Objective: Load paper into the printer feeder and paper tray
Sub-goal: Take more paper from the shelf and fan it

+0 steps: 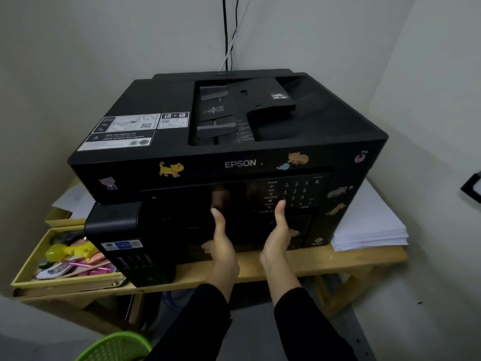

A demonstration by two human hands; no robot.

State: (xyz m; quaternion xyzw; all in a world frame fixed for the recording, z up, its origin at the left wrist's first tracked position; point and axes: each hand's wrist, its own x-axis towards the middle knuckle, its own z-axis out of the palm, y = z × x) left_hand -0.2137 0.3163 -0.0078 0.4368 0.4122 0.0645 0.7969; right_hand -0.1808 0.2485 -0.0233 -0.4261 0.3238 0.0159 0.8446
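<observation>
Now fingers of both hands, left [221, 246] & right [277, 238], curl under the printer [234, 162] front, thumbs up; exact hold hidden. Judging: pull tray out level w/ even force. Paper [369, 227] stacked on counter [338, 259], right of printer.

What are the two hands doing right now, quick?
Left hand: open, flat against the front of the printer, holding nothing.
Right hand: open, pressed on the printer's front, thumb up by the keypad, holding nothing.
</observation>
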